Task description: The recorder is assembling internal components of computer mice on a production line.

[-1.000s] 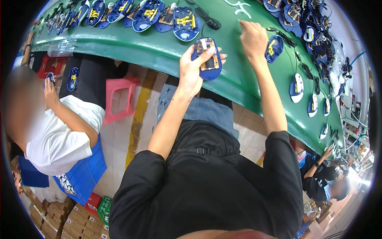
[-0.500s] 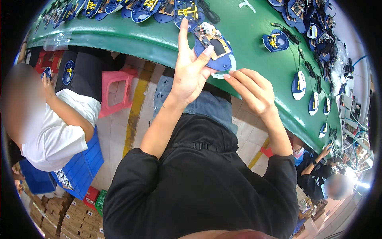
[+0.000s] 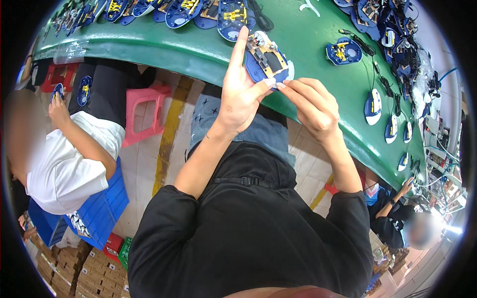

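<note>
My left hand point(image 3: 239, 92) holds a blue computer mouse base point(image 3: 255, 71) fitted with a brown circuit board point(image 3: 272, 55). Its index finger points up along the side, while the thumb presses on the base's near end. At that same end, the fingertips of my right hand point(image 3: 314, 102) pinch a pale curved strip point(image 3: 290, 69) that lies along the rounded edge. My fingers partly cover the strip. Just beyond my left index fingertip lies an open blue mouse shell point(image 3: 229, 31) with yellow parts inside.
The green table point(image 3: 308, 49) carries a row of mouse halves at the far left and a heap of them at the right. A blue shell point(image 3: 344, 51) with a cable lies nearer. Another white strip point(image 3: 310, 7) is at the back. Co-workers sit left and right.
My left thumb has shifted from the circuit board to the near end of the base. My right fingertips have moved up and left, bringing the strip closer against the edge.
</note>
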The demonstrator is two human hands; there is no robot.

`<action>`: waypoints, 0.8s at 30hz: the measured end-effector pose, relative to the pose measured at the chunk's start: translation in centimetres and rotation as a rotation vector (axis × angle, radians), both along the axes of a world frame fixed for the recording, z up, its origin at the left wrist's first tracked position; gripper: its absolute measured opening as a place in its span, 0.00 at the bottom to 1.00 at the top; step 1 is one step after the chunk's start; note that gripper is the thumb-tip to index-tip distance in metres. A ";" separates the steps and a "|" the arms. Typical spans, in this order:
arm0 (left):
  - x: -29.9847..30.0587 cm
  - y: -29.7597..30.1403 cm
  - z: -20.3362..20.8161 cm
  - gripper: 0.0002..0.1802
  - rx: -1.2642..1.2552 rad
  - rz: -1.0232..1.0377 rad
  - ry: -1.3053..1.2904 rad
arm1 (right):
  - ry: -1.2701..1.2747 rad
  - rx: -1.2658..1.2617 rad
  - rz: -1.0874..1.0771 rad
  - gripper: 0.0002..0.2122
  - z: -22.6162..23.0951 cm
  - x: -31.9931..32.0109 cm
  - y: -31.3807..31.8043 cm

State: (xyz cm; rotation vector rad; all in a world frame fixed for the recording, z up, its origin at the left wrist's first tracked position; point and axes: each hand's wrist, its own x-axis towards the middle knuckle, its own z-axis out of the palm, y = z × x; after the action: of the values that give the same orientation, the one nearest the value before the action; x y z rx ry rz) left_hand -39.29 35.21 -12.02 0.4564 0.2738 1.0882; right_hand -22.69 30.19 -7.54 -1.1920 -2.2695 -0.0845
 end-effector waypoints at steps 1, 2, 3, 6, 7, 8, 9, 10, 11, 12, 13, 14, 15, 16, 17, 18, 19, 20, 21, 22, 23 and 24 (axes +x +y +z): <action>-0.1 -0.1 -0.1 0.56 0.001 -0.003 0.020 | 0.018 -0.013 -0.006 0.18 0.0 0.0 -0.1; -0.2 -0.1 -0.1 0.56 0.001 -0.006 0.040 | 0.035 -0.026 -0.012 0.18 -0.1 0.0 -0.2; -0.3 0.0 -0.1 0.56 -0.001 -0.010 0.038 | 0.033 -0.027 -0.016 0.18 -0.1 0.0 -0.4; -0.3 0.4 -0.3 0.56 0.041 -0.006 0.065 | 0.099 -0.041 -0.031 0.18 -0.4 -0.3 -0.5; -0.3 0.5 -0.6 0.56 0.064 0.004 0.100 | 0.148 -0.071 -0.048 0.17 -0.5 -0.3 -0.4; -0.3 0.6 -0.7 0.56 0.087 0.013 0.135 | 0.197 -0.102 -0.065 0.16 -0.6 -0.4 -0.4; -0.4 0.7 -0.6 0.56 0.087 0.009 0.135 | 0.197 -0.102 -0.070 0.16 -0.7 -0.6 -0.4; -0.5 0.8 -0.5 0.56 0.091 0.005 0.145 | 0.288 -0.133 -0.119 0.14 -0.7 -0.9 -0.4; -0.6 0.9 -0.4 0.56 0.096 0.001 0.155 | 0.380 -0.163 -0.168 0.13 -0.8 -1.1 -0.4; -0.6 0.8 -0.4 0.56 0.096 0.000 0.156 | 0.381 -0.163 -0.169 0.13 -0.9 -1.3 -0.4; -0.6 0.8 -0.4 0.56 0.148 0.009 0.196 | 0.417 -0.194 -0.206 0.12 -1.1 -1.5 -0.5; -0.7 0.7 -0.4 0.55 0.200 0.017 0.235 | 0.453 -0.226 -0.243 0.11 -1.4 -1.6 -0.6; -0.6 0.8 -0.4 0.55 0.199 0.011 0.234 | 0.453 -0.226 -0.248 0.11 -1.6 -1.7 -0.6; -0.6 0.8 -0.4 0.56 0.159 0.017 0.224 | 0.498 -0.251 -0.250 0.11 -1.8 -1.7 -0.7; -0.6 0.9 -0.5 0.56 0.118 0.022 0.214 | 0.543 -0.276 -0.251 0.10 -1.9 -1.7 -0.7; -0.6 0.9 -0.7 0.56 0.117 0.017 0.214 | 0.543 -0.277 -0.256 0.10 -1.9 -2.2 -0.9; -0.5 1.0 -0.9 0.56 0.133 0.010 0.190 | 0.880 -0.378 -0.408 0.10 -1.9 -3.0 -1.1; -0.5 1.0 -1.1 0.56 0.149 0.003 0.165 | 1.218 -0.474 -0.560 0.10 -1.8 -3.4 -1.2; -0.6 0.9 -1.0 0.56 0.147 0.000 0.166 | 1.291 -0.603 -0.640 0.11 -1.2 -3.3 -1.0; -0.6 0.9 -0.9 0.56 0.149 -0.017 0.178 | 1.293 -0.603 -0.645 0.11 -1.1 -2.9 -0.7; -0.6 0.8 -0.8 0.57 0.151 -0.033 0.191 | 1.410 -0.783 -0.626 0.10 -1.0 -2.4 -0.4; -0.7 0.9 -0.8 0.57 0.151 -0.042 0.189 | 1.524 -0.959 -0.604 0.10 -1.1 -2.0 -0.1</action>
State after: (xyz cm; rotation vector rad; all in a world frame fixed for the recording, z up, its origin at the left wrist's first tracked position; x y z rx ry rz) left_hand -39.95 36.09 -12.86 0.6993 0.3480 1.0303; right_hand -24.73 30.09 -8.65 -1.4721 -0.4916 1.3075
